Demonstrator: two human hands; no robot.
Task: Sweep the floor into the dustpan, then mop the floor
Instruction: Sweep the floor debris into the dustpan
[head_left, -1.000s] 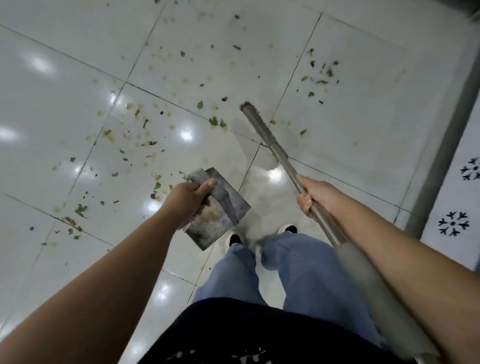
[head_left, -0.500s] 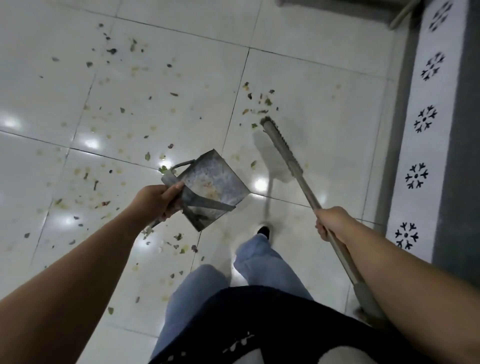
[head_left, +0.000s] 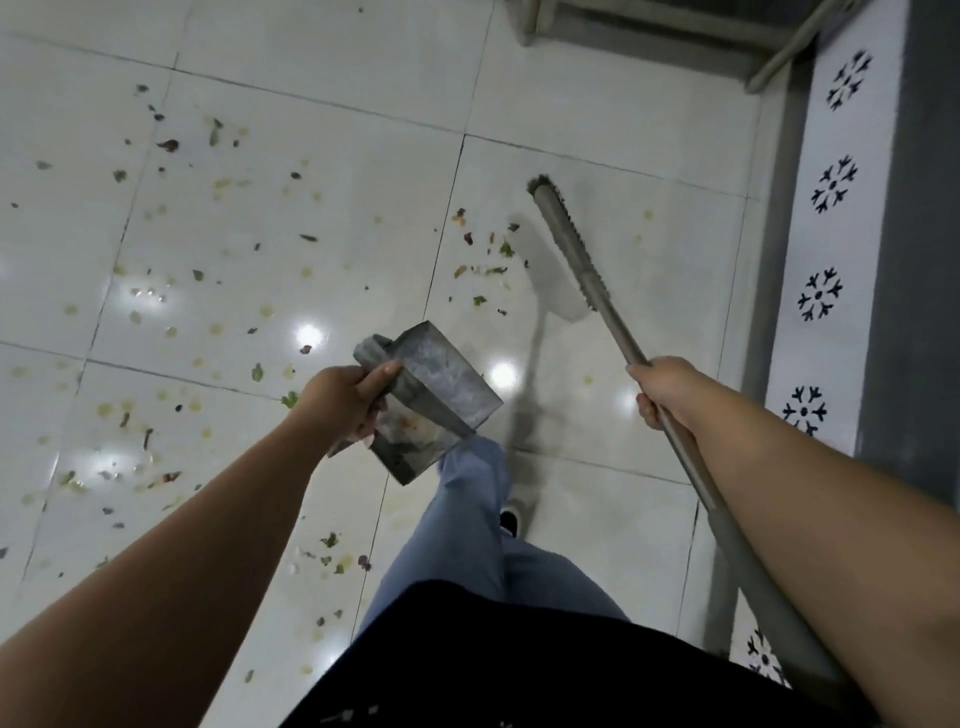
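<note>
1. The floor (head_left: 597, 104) of glossy white tiles is strewn on its left and middle with small green, yellow and reddish scraps (head_left: 218, 332); ceiling lights glare off it.
2. The left hand (head_left: 347, 401) is wrapped around the handle of a grey metal dustpan (head_left: 441, 395), thumb lying on top. The dustpan hangs in the air above the floor, tilted, with a little pale debris inside.
3. Below it, blue trouser legs (head_left: 470, 519) and one dark shoe (head_left: 510, 521) show over the tiles.
4. A cluster of scraps lies just left of the broom head (head_left: 563, 244), which is down at the floor.
5. The right hand (head_left: 667, 389) is clenched around the broom handle (head_left: 727, 525), which slants from the head back toward the person's body.
6. At far right runs a grey wall base (head_left: 935, 260) and a white strip with dark snowflake marks (head_left: 826, 291).
</note>
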